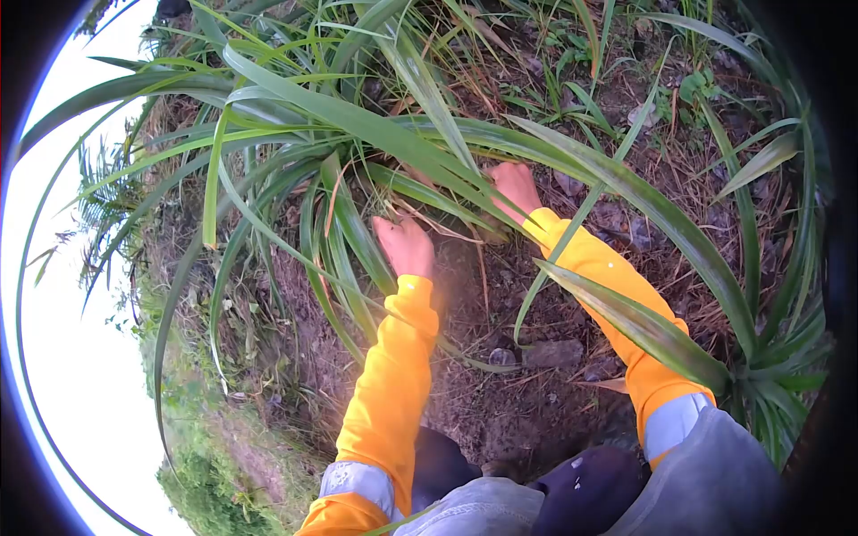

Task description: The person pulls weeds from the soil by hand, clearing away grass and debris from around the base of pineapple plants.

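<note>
A large plant with long, strap-shaped green leaves [357, 112] spreads over the ground before me. My left hand [407, 247] is at its base, fingers curled closed beside dry grass strands [433, 223] and drooping leaves. What lies inside those fingers is too small to tell. Farther right, my right hand [516, 188] is also closed, low among weeds under the arching leaves. A leaf crosses in front of its wrist, and its fingertips are hidden, so I cannot make out what it grips.
Another long-leaved plant [751, 371] grows at the right, one leaf reaching across my right sleeve. Stones [552, 354] lie on brown soil [500, 411] by my knees. Dry needles and weeds cover the slope at upper right. Bushes [210, 487] stand at lower left.
</note>
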`<state>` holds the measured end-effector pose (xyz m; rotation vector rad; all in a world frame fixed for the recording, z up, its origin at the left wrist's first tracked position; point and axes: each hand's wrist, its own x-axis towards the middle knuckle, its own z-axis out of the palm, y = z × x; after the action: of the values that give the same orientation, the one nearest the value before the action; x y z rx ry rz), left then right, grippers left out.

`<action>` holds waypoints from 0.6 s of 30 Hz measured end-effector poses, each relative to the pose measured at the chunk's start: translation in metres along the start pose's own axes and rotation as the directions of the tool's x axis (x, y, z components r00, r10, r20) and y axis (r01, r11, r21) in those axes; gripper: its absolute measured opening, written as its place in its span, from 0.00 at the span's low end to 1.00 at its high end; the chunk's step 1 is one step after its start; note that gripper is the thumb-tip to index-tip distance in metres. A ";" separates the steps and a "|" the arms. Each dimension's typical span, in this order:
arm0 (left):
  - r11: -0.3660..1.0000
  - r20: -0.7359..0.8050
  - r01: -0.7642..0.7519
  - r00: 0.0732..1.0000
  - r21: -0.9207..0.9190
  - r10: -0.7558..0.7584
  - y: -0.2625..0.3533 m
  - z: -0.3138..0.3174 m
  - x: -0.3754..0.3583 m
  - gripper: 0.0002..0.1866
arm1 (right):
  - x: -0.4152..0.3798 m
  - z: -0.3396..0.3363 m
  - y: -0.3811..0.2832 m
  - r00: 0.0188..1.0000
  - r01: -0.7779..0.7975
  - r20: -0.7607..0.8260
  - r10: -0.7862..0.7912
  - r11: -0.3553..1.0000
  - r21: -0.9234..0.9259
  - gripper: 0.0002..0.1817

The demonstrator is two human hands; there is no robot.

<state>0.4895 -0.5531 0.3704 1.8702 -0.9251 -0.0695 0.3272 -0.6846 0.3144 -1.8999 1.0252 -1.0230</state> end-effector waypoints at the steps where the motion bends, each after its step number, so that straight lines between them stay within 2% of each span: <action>1: 0.999 -0.007 0.016 1.000 0.050 -0.016 -0.002 0.000 -0.006 0.25 | -0.005 -0.003 -0.006 1.000 0.014 0.000 -0.014 1.000 -0.001 0.10; 3: 0.986 0.014 0.023 1.000 0.165 -0.026 -0.003 0.005 -0.012 0.31 | -0.016 -0.003 -0.014 0.999 0.047 0.006 -0.047 0.999 -0.004 0.09; 4: 0.973 0.047 0.009 0.999 0.230 -0.021 -0.003 0.006 -0.009 0.34 | -0.012 -0.003 -0.013 0.993 0.070 0.104 -0.062 0.995 -0.068 0.15; 5: 0.956 0.080 -0.009 0.997 0.292 -0.015 -0.002 0.007 -0.006 0.38 | -0.006 0.002 -0.012 0.991 0.131 0.009 -0.130 0.987 -0.093 0.18; 7: 0.901 0.147 0.096 0.974 0.424 -0.173 0.008 0.013 0.010 0.36 | 0.008 0.022 -0.007 0.945 0.246 -0.182 -0.274 0.956 -0.162 0.26; 8: 0.938 0.155 -0.061 0.988 0.341 0.008 -0.009 0.020 0.023 0.35 | 0.014 0.028 -0.005 0.933 0.279 -0.176 -0.313 0.940 -0.196 0.33; 11: 0.980 0.102 -0.020 0.995 0.197 -0.001 0.021 0.026 0.031 0.31 | 0.033 0.033 -0.012 0.916 0.295 -0.186 -0.354 0.912 -0.284 0.31; 12: 0.991 0.062 0.045 0.997 0.123 -0.053 -0.020 0.039 0.047 0.30 | 0.037 0.029 -0.020 0.966 0.222 -0.096 -0.241 0.959 -0.177 0.30; 13: 0.994 0.022 0.104 0.994 0.043 -0.105 -0.061 0.053 0.062 0.28 | 0.041 0.032 -0.024 0.963 0.243 -0.085 -0.254 0.962 -0.121 0.29; 15: 0.971 0.161 0.176 0.976 -0.165 -0.149 -0.049 0.054 0.065 0.24 | 0.055 0.034 -0.026 0.955 0.287 -0.071 -0.288 0.958 -0.016 0.28; 16: 0.934 0.227 0.246 0.956 -0.260 -0.189 -0.041 0.054 0.068 0.22 | 0.071 0.041 -0.015 0.979 0.206 -0.024 -0.205 0.972 0.110 0.25; 18: 0.862 0.371 0.347 0.906 -0.370 -0.205 -0.016 0.051 0.070 0.18 | 0.080 0.044 0.008 0.956 0.294 -0.049 -0.290 0.942 0.163 0.24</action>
<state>0.5255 -0.6320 0.3565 1.5814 -0.7631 -0.7230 0.3925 -0.7486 0.3131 -1.9381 0.6555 -1.2614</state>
